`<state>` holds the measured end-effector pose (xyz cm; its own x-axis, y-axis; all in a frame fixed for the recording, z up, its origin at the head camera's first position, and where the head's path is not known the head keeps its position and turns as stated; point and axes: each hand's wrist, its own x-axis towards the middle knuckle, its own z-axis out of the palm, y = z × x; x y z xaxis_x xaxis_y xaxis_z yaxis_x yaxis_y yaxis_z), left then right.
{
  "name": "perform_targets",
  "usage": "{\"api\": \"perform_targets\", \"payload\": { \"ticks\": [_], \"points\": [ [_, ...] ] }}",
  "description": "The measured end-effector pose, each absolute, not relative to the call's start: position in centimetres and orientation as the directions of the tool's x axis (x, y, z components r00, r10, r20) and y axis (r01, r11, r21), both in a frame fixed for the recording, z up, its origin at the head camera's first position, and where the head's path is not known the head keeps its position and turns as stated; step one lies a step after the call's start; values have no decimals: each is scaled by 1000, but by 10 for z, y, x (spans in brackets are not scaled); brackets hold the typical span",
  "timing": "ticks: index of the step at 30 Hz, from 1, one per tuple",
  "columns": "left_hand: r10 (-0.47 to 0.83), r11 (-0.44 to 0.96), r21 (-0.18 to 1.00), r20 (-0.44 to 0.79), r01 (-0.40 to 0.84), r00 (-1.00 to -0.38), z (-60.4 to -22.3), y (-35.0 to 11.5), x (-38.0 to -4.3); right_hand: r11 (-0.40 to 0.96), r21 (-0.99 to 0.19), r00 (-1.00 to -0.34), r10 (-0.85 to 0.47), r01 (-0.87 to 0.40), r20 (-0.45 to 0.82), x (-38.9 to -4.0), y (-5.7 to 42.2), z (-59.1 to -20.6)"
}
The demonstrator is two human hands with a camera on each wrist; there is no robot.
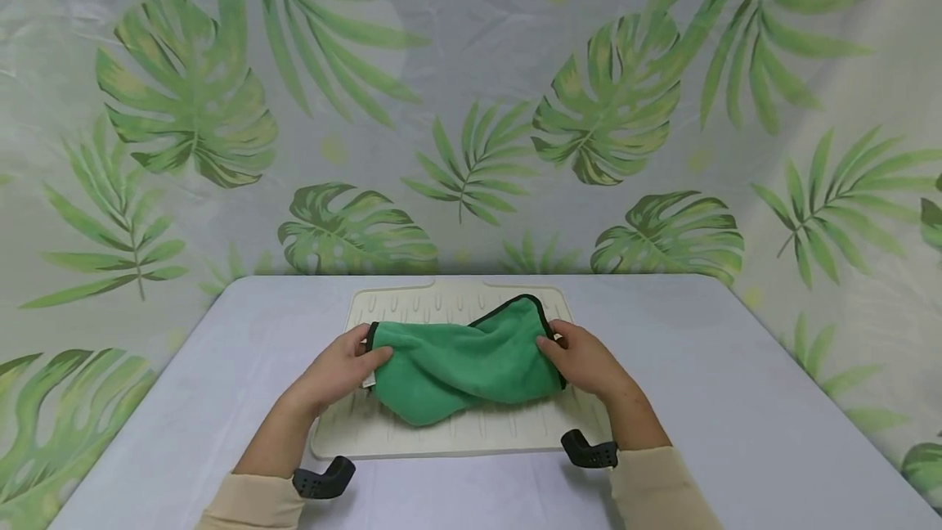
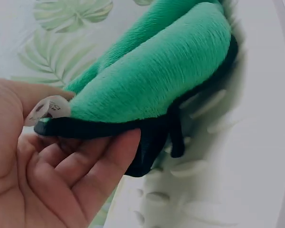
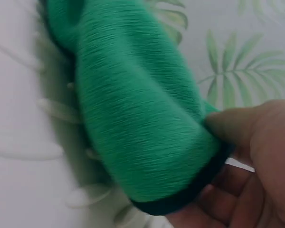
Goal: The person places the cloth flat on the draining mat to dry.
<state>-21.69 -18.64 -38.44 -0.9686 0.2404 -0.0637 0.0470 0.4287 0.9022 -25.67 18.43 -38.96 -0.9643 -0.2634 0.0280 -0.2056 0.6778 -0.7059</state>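
A green towel [image 1: 464,362] with a dark edge is stretched sideways between both hands over a cream ridged mat [image 1: 471,436]. My left hand [image 1: 343,366] pinches its left edge, thumb in front and fingers behind. A small white tag [image 2: 50,110] shows by that thumb in the left wrist view. At the right edge, my right hand [image 1: 581,357] pinches the towel between thumb and fingers. In the right wrist view the plush cloth [image 3: 137,109] bulges, its dark border [image 3: 180,202] lying over the fingers. The towel sags in folds, and one corner sticks up at the upper right.
The mat lies on a white-covered table [image 1: 706,399]. Behind the table hangs a pale curtain [image 1: 486,64] printed with green leaves. Dark devices [image 1: 324,478] are strapped on both wrists, below the hands.
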Motion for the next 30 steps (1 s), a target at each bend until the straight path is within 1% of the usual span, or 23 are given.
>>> {"api": "perform_targets", "payload": {
  "ticks": [3, 6, 8, 11, 13, 14, 16, 19, 22, 25, 27, 30],
  "points": [
    [195, 411, 912, -79, 8, -978, -386, -186, -217, 711, -682, -978, -204, -169, 29, -257, 183, -392],
    [181, 409, 912, -108, -25, -977, -386, -189, -218, 720, -676, -980, -199, -159, 18, -256, 183, -391],
    [223, 440, 897, -146, -34, -964, -385, -192, -218, 716, -682, -971, -238, -151, -35, -254, 186, -389],
    [344, 500, 865, -238, -37, -908, -385, -198, -218, 702, -700, -930, -332, -132, -157, -250, 192, -387],
    [410, 532, 847, -259, -1, -875, -385, -202, -218, 694, -710, -908, -368, -123, -202, -248, 197, -386],
    [424, 532, 847, -254, 12, -869, -384, -203, -217, 685, -718, -906, -372, -122, -201, -248, 198, -385],
    [406, 512, 859, -218, 24, -887, -384, -204, -218, 655, -745, -919, -361, -128, -159, -249, 200, -384],
    [345, 432, 902, -163, 3, -924, -385, -203, -219, 619, -775, -953, -293, -130, -75, -253, 196, -384],
    [297, 394, 919, -160, -32, -942, -387, -203, -219, 617, -780, -976, -216, -110, -33, -256, 191, -387],
    [255, 437, 898, -171, -44, -952, -389, -203, -219, 631, -770, -987, -161, -93, -12, -258, 187, -389],
    [227, 470, 881, -179, -53, -957, -391, -202, -219, 636, -766, -990, -141, -91, 0, -259, 186, -391],
    [203, 483, 871, -210, -89, -956, -392, -201, -218, 634, -769, -992, -127, -80, -2, -259, 185, -392]
  ]
}}
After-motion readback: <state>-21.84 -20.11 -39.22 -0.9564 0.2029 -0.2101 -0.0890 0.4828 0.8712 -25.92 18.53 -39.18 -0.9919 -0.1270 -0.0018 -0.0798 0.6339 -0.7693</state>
